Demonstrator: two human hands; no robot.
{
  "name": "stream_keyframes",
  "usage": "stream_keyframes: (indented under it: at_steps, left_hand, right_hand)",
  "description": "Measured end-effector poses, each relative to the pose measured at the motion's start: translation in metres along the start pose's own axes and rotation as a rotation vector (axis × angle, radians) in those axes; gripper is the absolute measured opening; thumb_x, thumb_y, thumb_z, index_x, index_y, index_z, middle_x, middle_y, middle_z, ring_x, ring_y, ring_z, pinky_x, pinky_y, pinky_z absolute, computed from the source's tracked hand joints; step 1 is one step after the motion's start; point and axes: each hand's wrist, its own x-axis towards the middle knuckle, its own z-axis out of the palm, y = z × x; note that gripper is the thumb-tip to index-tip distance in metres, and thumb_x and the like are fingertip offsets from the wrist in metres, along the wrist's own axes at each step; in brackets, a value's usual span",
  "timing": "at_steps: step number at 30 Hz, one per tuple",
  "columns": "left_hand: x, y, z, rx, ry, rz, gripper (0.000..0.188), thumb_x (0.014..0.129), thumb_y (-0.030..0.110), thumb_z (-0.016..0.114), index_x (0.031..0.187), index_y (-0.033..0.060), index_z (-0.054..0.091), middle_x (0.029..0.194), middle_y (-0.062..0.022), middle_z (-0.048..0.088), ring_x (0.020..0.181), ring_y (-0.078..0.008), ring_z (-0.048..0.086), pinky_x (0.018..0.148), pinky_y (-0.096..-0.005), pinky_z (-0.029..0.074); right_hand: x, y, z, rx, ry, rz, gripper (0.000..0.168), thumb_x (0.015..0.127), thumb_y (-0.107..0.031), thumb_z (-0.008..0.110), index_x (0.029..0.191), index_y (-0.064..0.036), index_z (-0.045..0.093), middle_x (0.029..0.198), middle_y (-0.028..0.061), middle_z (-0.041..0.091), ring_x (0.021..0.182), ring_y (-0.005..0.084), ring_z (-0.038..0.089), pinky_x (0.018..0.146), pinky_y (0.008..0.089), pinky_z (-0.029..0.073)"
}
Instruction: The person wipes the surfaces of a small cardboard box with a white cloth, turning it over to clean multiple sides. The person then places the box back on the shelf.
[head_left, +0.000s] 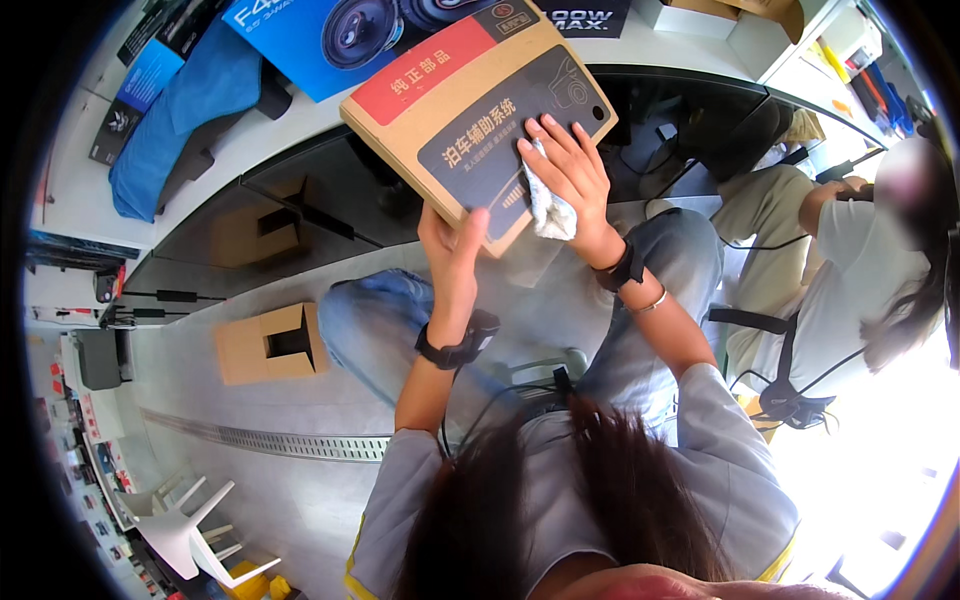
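Observation:
A flat cardboard box (450, 139) with red and dark printed panels is held tilted in front of me, near the shelf edge. My left hand (454, 259) grips its lower edge, thumb on the printed face and fingers behind, mostly hidden. On that same face lies my right hand (571, 176), fingers spread over the dark panel. Pinched under its palm is a crumpled white cloth or wipe (553, 214), touching the box. Straps with small dark devices circle both wrists.
A white shelf (315, 124) carries a blue speaker box (300, 45) and a blue cloth (195, 105). Below are glossy dark cabinet doors (315, 195). An open carton (247, 349) stands on the floor at left, a white chair (184, 525) beyond. Another person (847, 277) sits at right.

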Motion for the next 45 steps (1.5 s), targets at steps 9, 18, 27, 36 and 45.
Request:
stream_keyframes:
  at_steps: [9, 18, 27, 36, 45]
  left_hand:
    - [0.055, -0.006, -0.004, 0.277, -0.441, -0.065, 0.066, 0.091, 0.049, 0.051, 0.133, -0.0005, 0.037, 0.136, -0.0176, 0.043, 0.124, -0.0264, 0.046, 0.095, -0.0382, 0.042]
    - [0.06, -0.038, -0.014, -0.257, -0.055, -0.147, 0.057, 0.093, 0.035, 0.053, 0.134, -0.001, 0.038, 0.131, -0.0129, 0.048, 0.119, -0.0224, 0.049, 0.097, -0.0371, 0.041]
    - [0.059, -0.036, -0.051, -0.285, 0.157, -0.114, 0.048, 0.091, 0.033, 0.051, 0.126, 0.0004, 0.047, 0.118, -0.0127, 0.057, 0.102, -0.0222, 0.059, 0.084, -0.0325, 0.048]
    - [0.054, -0.037, -0.061, -0.289, 0.16, -0.229, 0.048, 0.088, 0.031, 0.055, 0.124, -0.0004, 0.048, 0.115, -0.0119, 0.058, 0.101, -0.0208, 0.059, 0.083, -0.0302, 0.047]
    - [0.048, -0.038, -0.078, -0.606, 0.037, -0.37, 0.062, 0.092, 0.05, 0.047, 0.124, -0.0023, 0.049, 0.114, -0.0114, 0.06, 0.099, -0.0199, 0.059, 0.082, -0.0308, 0.048]
  right_hand:
    - [-0.015, 0.007, -0.017, 0.836, 0.514, 0.897, 0.029, 0.085, -0.008, 0.065, 0.111, -0.001, 0.057, 0.103, 0.005, 0.062, 0.091, 0.0142, 0.059, 0.081, 0.029, 0.048]
    - [-0.019, 0.011, -0.022, 1.432, 0.15, 1.133, 0.048, 0.091, -0.022, 0.058, 0.131, -0.002, 0.04, 0.128, 0.0061, 0.048, 0.119, 0.0144, 0.045, 0.101, 0.0302, 0.034]
    - [-0.023, 0.025, -0.009, 0.847, 0.308, 1.153, 0.03, 0.097, -0.036, 0.048, 0.095, -0.007, 0.056, 0.081, -0.0002, 0.057, 0.073, 0.0056, 0.047, 0.063, 0.019, 0.037]
    - [-0.024, 0.06, -0.033, 0.825, 0.384, 1.047, 0.031, 0.091, -0.028, 0.06, 0.11, -0.007, 0.049, 0.098, 0.0033, 0.058, 0.089, 0.0083, 0.051, 0.078, 0.0211, 0.041]
    - [-0.018, 0.038, -0.033, 0.883, -0.225, 1.117, 0.038, 0.089, -0.037, 0.06, 0.104, -0.002, 0.061, 0.087, 0.0004, 0.063, 0.08, 0.0068, 0.056, 0.075, 0.0216, 0.044]
